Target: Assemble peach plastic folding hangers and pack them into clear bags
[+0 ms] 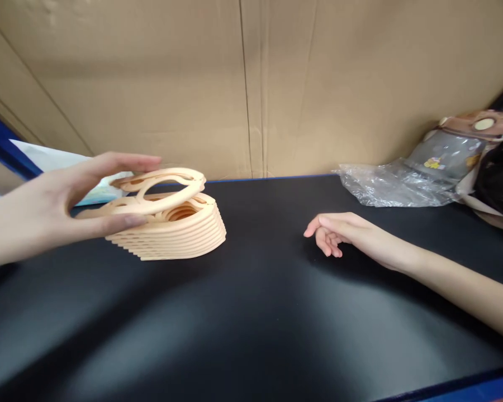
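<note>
A stack of several flat peach-coloured plastic pieces with ring-shaped cutouts [180,234] sits on the black table [251,312] at the left. My left hand [67,195] reaches in from the left and grips the top piece [167,187] between thumb and fingers, tilting it up off the stack. My right hand [339,234] rests on the table to the right of the stack, apart from it, fingers loosely curled and holding nothing.
A cardboard wall [251,84] stands behind the table. Crumpled clear plastic wrap [385,184] and a bagged item with a brown lid [456,145] lie at the back right. White and blue packaging [46,159] shows behind my left hand.
</note>
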